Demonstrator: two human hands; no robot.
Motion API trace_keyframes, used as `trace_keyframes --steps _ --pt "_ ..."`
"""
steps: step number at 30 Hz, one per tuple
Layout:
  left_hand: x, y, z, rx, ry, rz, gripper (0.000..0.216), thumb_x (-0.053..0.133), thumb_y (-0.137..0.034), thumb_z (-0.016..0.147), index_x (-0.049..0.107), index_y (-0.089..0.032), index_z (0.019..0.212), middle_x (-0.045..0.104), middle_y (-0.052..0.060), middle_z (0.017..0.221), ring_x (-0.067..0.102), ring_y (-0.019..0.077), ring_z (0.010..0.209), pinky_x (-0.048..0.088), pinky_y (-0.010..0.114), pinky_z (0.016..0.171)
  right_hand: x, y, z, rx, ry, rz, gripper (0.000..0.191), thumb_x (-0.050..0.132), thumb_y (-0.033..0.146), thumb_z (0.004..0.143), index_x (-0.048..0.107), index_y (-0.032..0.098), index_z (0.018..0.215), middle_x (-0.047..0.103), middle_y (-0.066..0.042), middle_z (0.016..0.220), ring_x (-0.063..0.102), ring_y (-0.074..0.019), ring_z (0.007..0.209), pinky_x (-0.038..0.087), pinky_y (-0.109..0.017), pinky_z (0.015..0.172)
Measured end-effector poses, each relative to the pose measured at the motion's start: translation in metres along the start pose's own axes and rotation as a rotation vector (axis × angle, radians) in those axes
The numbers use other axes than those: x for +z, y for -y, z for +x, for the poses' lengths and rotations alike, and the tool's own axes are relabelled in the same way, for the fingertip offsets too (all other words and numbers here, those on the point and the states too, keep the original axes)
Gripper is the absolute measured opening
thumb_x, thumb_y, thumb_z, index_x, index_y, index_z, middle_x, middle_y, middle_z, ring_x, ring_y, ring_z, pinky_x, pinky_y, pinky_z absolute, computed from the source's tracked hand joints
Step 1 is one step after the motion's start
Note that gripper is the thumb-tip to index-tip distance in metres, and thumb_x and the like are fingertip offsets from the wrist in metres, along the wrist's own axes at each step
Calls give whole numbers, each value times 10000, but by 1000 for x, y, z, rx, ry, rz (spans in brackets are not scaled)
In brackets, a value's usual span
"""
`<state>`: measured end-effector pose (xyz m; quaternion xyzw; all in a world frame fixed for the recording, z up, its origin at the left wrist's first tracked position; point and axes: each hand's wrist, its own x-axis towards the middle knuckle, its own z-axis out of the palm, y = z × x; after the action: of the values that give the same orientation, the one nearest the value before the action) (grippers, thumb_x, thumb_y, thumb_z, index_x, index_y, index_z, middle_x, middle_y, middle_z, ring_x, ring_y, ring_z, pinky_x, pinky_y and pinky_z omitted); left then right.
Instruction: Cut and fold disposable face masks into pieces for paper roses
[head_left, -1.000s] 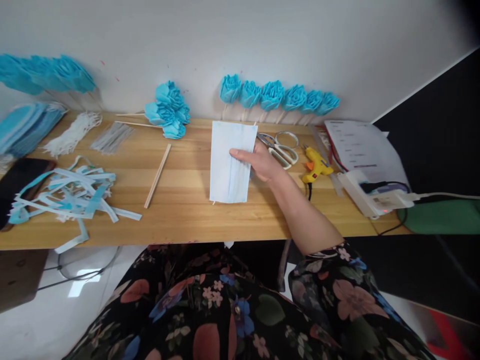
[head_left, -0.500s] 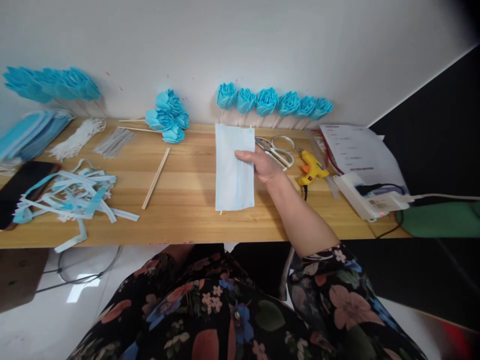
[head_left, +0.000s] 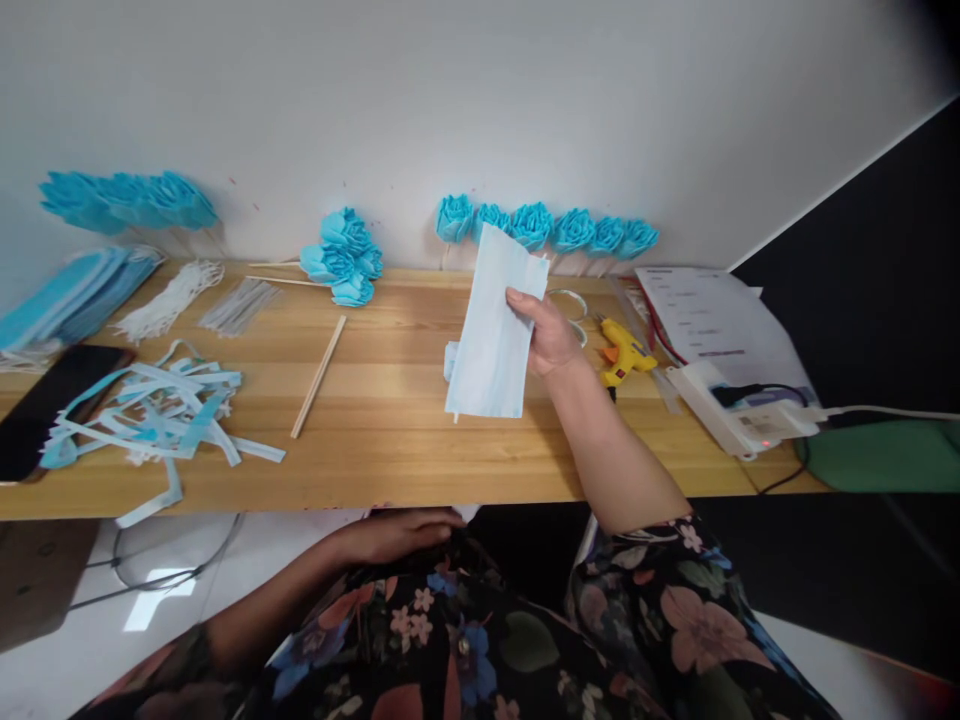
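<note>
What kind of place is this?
It looks like a craft corner, maybe in a home or small workshop: blue flowers on sticks lean by the wall, and a yellow glue gun and cut strips lie on the wooden worktop.

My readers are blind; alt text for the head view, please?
A right hand holds a pale blue sheet over a wooden table; the left hand is near its front edge. Blue flowers line the wall behind, with cut strips left and a glue gun right.

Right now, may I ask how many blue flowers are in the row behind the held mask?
6 visible: first flower left of the mask; second and third at its top edge; fourth, fifth, sixth to its right. More may be hidden.
</note>
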<state>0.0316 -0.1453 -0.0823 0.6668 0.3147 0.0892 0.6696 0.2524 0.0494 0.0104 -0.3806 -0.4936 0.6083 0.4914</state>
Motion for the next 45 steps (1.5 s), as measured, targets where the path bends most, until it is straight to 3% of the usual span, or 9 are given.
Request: trace_keyframes --steps 3,7,11,14,20,23,29,37,45 --pt "-13 -27 -41 -84 38 -140 410 451 -520 1005 676 -341 1297 670 24 1364 593 250 1301 429 418 1138 2 -2 2 16 -1 -14 505 848 553 601 711 188 921 773 -61 859 741 -274 890 616 -425 828" --pt "-41 -79 -80 -64 -126 -207 397 499 -541 974 724 -345 1236 724 50 1268 645 282 1226 481 450 1083 8 -7 2 10 -16 -70 460 860 508 616 710 194 917 779 -60 884 732 -256 923 604 -415 867" --pt "-75 -106 -51 83 -659 -108 526 619 -547 899 616 -334 1380 609 59 1443 568 308 1315 432 472 1135 10 -9 0 26 1 -95 463 858 520 619 717 201 923 783 -60 914 729 -259 928 608 -403 832" --pt "-101 -106 0 223 -873 -107 728 701 -503 839 466 -299 1497 498 88 1544 500 312 1380 425 490 1134 12 -13 -2 17 26 -109 450 859 515 630 726 204 926 784 -51 930 726 -244 892 602 -390 814" --pt "-131 -93 69 86 -596 -351 569 786 -482 735 696 -146 1185 723 156 1224 667 342 1138 533 491 976 14 -22 -2 -19 23 -248 466 776 641 702 708 202 842 734 -15 797 672 -189 723 560 -326 671" --pt "-133 -94 77 13 -682 -389 421 829 -423 685 736 -127 969 769 144 1062 716 311 976 565 461 894 13 -19 -1 -43 -26 -291 552 644 766 752 664 215 771 666 -9 686 641 -182 668 535 -311 600" --pt "-139 -98 74 119 -896 -340 486 823 -498 668 731 -115 954 775 132 1010 721 300 892 585 417 768 11 -10 2 -55 4 -234 570 603 789 764 625 220 748 612 2 629 572 -143 539 442 -260 447" --pt "-136 -88 66 128 -785 -228 551 738 -636 721 732 -117 905 772 126 950 719 306 898 588 396 747 12 -13 1 -147 0 -455 393 697 567 805 600 219 648 532 52 482 473 -112 431 373 -248 443" --pt "-141 -80 69 90 -845 -300 468 809 -482 698 734 -109 969 766 141 1014 724 288 890 602 430 774 15 -11 0 -95 -29 -313 508 642 697 808 590 217 649 571 23 525 509 -114 448 392 -247 430"
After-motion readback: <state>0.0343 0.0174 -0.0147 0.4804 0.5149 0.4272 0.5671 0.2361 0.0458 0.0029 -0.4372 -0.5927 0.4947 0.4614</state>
